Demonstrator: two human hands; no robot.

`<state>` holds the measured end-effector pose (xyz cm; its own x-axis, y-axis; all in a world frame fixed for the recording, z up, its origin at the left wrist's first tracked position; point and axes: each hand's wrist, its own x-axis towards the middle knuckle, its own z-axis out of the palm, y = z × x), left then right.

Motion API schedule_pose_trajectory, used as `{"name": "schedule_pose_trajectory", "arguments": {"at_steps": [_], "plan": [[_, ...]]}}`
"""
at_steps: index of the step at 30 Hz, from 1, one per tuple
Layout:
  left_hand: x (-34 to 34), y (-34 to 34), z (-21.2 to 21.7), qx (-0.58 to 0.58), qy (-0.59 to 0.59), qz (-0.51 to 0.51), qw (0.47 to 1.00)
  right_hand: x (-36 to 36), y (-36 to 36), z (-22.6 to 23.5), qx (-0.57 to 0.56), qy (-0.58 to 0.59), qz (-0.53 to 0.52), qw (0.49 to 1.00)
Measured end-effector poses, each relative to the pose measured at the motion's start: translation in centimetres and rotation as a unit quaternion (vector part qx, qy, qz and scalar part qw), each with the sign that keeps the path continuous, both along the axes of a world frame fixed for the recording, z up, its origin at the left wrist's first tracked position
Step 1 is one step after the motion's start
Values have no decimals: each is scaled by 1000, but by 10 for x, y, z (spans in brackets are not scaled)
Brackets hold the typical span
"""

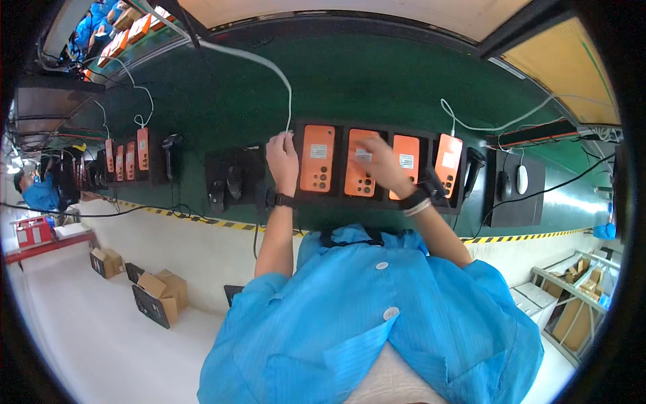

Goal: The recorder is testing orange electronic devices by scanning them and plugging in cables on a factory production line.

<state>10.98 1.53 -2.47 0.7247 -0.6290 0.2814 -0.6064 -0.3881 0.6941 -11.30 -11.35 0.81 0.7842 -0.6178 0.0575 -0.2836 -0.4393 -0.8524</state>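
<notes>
Phones (317, 158): four orange ones, backs up, in a row in a black tray (340, 172), middle of the frame.
Left hand (283, 160): fingertips pinched on the end of a white cable (286, 81), just left of the first phone.
Right hand (383, 165): apart from the left, blurred over the second phone; cannot tell whether it touches.
Second cable (484, 129): plugged into the rightmost phone's top end.
Surface (377, 81): dark green; white mouse (522, 180) at the frame's right.
</notes>
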Motion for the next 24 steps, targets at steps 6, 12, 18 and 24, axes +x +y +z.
{"name": "schedule_pose_trajectory", "arguments": {"at_steps": [6, 12, 18, 24], "plan": [[-24, 11, 68, -166, 351, -206, 898, 81, 55, 5, 140, 3, 65, 988], [28, 19, -25, -75, 230, 35, 970, 78, 21, 0, 253, 1, -143, 957], [51, 16, -70, 69, 528, -28, 846, 83, 18, -7, -161, 121, -74, 977], [38, 50, -3, 97, 518, -68, 847, 81, 15, -22, -219, 151, -45, 963]]}}
